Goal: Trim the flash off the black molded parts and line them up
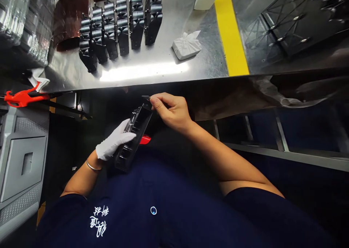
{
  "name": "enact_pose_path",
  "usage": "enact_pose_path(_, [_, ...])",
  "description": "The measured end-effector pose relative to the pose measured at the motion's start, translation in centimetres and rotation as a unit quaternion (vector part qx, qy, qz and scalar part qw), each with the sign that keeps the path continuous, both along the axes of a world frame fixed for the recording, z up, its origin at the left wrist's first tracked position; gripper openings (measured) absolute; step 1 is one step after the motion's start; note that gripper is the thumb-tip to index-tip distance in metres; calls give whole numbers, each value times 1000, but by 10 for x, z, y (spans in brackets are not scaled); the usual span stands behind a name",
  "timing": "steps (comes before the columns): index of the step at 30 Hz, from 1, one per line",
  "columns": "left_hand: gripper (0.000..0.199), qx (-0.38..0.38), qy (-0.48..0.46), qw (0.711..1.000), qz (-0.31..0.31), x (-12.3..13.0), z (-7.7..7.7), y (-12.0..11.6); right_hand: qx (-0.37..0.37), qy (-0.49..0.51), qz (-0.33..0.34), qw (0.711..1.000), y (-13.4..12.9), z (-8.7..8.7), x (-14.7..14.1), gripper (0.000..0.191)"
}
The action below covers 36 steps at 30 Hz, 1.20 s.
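My left hand, in a white glove, is closed around a long black plastic part with ribs along one side. The part is tilted, its upper end pointing away from me and to the right. My right hand is bare, with thumb and fingers pinched at that upper end. A thin, flat, blade-like piece sticks out from the fingertips; its kind is not clear. Behind the black part shows a bit of a red object, mostly hidden.
Several similar black parts stand in a row on the metal table. A white wrapped bundle lies right of them, near a yellow stripe. A red air gun hangs at the left edge, above a grey crate.
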<state>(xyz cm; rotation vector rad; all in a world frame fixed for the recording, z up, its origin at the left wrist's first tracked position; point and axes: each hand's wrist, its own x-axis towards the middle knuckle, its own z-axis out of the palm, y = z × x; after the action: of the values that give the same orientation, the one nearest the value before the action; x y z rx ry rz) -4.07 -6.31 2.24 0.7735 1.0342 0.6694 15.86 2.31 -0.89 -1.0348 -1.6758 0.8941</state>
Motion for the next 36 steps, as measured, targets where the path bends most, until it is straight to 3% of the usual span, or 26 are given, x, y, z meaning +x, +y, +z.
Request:
enact_pose_path(4, [56, 71, 42, 996, 25, 3, 0, 2, 58, -82, 18, 995, -7, 1, 1, 32])
enact_pose_path(12, [52, 66, 35, 997, 20, 6, -1, 0, 98, -213, 22, 972, -13, 7, 6, 42])
enact_pose_path(16, [50, 82, 45, 995, 34, 7, -2, 2, 85, -151, 67, 983, -9, 14, 12, 43])
enact_pose_path(18, [50, 104, 107, 985, 85, 6, -7, 3, 82, -103, 61, 989, -6, 18, 16, 41])
enact_pose_path(20, [58, 157, 208, 953, 155, 4, -16, 3, 103, -95, 39, 989, -5, 20, 21, 40])
enact_pose_path(22, [72, 231, 303, 902, 205, 0, -25, 2, 147, -134, 38, 979, -5, 23, 24, 42])
enact_pose_path(26, [77, 383, 412, 807, 180, -6, -40, -5, 234, -255, 65, 936, -7, 27, 28, 55])
enact_pose_path(29, [74, 455, 428, 766, 150, -7, -44, -8, 267, -308, 103, 908, -6, 33, 30, 59])
enact_pose_path(31, [73, 461, 419, 768, 150, -6, -44, -8, 286, -321, 128, 894, -4, 37, 32, 61])
enact_pose_path(36, [74, 418, 375, 815, 142, -4, -47, -9, 308, -314, 131, 889, 0, 42, 33, 59])
